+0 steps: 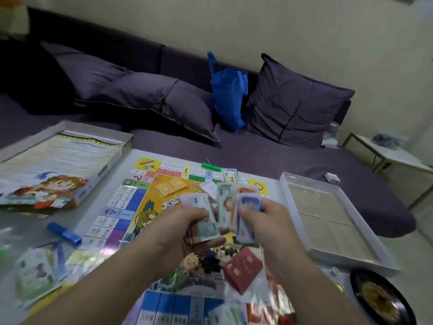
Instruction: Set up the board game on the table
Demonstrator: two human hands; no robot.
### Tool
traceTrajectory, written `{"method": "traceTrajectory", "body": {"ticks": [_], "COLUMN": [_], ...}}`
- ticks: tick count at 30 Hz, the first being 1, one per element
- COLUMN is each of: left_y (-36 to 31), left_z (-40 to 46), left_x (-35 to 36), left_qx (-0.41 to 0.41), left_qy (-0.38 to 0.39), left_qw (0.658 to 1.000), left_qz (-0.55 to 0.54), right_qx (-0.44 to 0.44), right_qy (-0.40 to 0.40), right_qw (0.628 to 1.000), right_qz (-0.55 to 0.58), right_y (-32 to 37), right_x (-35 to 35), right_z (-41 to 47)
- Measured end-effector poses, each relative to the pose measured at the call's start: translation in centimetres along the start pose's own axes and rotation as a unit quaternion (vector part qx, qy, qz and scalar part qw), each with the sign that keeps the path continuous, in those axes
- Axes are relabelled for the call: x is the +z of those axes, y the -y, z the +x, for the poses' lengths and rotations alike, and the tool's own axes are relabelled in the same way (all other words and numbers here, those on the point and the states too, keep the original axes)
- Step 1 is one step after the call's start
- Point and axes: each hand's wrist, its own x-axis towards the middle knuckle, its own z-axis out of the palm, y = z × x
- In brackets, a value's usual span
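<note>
- A dark purple fabric sofa (269, 151) stands behind the table.
- Three purple square cushions (297, 102) lean on it.
- A blue plastic bag (230, 97) stands between two cushions.
- A small white side table (396, 156) stands at the right.

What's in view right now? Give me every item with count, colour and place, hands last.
game board: 1, multicoloured, flat on table centre
play money: several notes, pastel, fanned in both hands over board
red card deck: 1, red, on board near right forearm
box lid: 1, cartoon print, table far left
box tray: 1, white, table right
blue piece: 1, blue, left of board
green piece: 1, green, board's far edge
bagged cards: 1 pack, greenish, near left
dice: 2, white, by tray's near corner
round dish: 1, black, near right
blue bag: 1, on sofa
cushions: 3, purple, on sofa
left hand: holds notes
right hand: holds notes
</note>
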Motion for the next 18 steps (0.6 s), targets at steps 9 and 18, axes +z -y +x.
{"method": "traceTrajectory", "body": {"ticks": [9, 18], "left_y": [-1.1, -0.8], "left_z": [6.1, 6.7], "left_x": [-3.0, -3.4], "left_qx": [0.026, 0.025], "left_qy": [-0.048, -0.084], "left_qw": [0.998, 0.996], "left_qz": [-0.020, -0.030], "right_qx": [0.039, 0.008], "right_qy": [-0.082, -0.012], "right_qw": [0.981, 0.925], "right_qz": [-0.170, -0.380], "right_y": [-1.4, -2.8], "right_x": [1.4, 2.2], "right_z": [21.4, 23.9]}}
